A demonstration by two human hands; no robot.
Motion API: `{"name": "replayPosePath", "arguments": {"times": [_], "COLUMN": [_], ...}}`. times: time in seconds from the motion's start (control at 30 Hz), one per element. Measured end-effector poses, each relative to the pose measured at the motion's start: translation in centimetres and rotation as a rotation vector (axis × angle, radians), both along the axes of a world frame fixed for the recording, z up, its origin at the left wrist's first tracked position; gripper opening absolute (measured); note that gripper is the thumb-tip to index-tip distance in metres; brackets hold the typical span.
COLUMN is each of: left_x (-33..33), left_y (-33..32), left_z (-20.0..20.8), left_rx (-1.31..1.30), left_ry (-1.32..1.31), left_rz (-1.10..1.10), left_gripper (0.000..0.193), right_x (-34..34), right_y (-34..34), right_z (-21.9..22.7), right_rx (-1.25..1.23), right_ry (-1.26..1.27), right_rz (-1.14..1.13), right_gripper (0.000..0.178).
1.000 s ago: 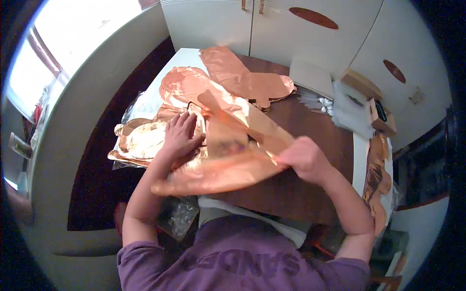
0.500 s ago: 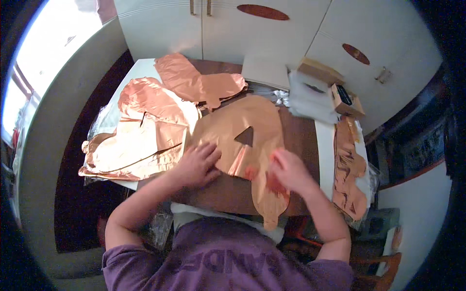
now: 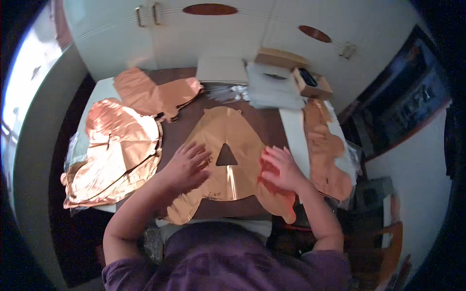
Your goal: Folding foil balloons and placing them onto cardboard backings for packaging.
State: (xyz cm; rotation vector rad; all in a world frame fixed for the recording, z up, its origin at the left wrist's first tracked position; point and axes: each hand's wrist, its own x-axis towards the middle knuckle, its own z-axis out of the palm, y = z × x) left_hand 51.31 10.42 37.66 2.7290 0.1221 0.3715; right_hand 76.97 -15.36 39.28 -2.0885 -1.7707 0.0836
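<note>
- Head view: the rose-gold foil letter balloon (image 3: 228,160), deflated and shaped like a letter with a triangular hole, lay flat on the dark brown table (image 3: 264,123), its lower legs overhanging the near edge.
- The left hand (image 3: 187,167) rested open, fingers spread, on its left leg; the right hand (image 3: 279,167) pressed open and flat on its right leg. Neither gripped anything.
- Pressing hard on the thin foil could have creased it.
- The overhanging legs could have slid off the edge.
- The stack of foil balloons (image 3: 119,150) just beside the left hand could have been nudged by the forearm.
</note>
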Motion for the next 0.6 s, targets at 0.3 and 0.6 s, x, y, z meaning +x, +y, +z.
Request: {"name": "replayPosePath", "arguments": {"times": [0.3,0.6], "left_x": [1.0,2.8], "left_y": [-0.6,0.5], "left_z": [-0.7,0.5], "left_rx": [0.091,0.190], "left_ry": [-0.002,-0.065], "left_rz": [-0.052,-0.192], "left_gripper": [0.064,0.058], "right_x": [20.8,22.7], "right_y": [-3.5,-3.0], "right_z": [-3.0,-3.6], "right_rx": [0.136,0.051], "right_ry": [0.031,0.136], "right_rz": [-0.924,-0.962], "right_gripper": [0.034,0.037]}}
